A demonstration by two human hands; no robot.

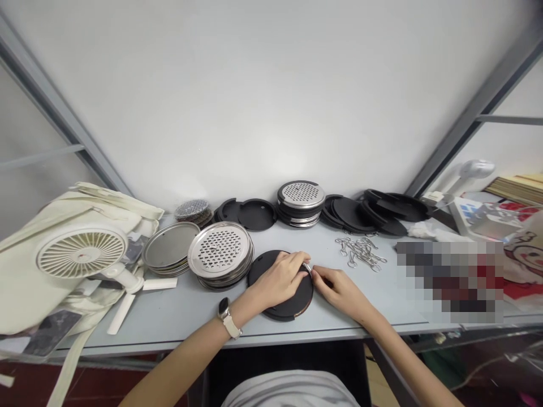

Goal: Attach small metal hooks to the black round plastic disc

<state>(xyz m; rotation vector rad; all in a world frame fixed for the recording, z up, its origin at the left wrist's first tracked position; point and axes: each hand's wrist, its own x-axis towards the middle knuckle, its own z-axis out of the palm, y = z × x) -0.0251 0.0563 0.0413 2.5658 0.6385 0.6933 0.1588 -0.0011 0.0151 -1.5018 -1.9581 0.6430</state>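
Note:
A black round disc (pixel 271 270) with a raised rim lies on the grey table close to its front edge. My left hand (pixel 282 280) rests over it with bent fingers, gripping its right rim. At that same rim my right hand (pixel 335 288) is closed in a pinch on a small shiny metal piece (pixel 308 267), which resembles the wire clips; the fingertips hide most of it. Left of the disc stands a stack of round metal grater plates (pixel 219 251). Loose wire clips (pixel 360 252) lie in a heap beyond my right hand.
Plain metal discs (pixel 172 244) are stacked at left, beside a white fan (pixel 82 251) and a cream bag (pixel 25 265). Along the back are black discs (pixel 257 215), assembled graters (pixel 302 195) and more black parts (pixel 354 213). A blurred patch (pixel 458 277) covers the right side.

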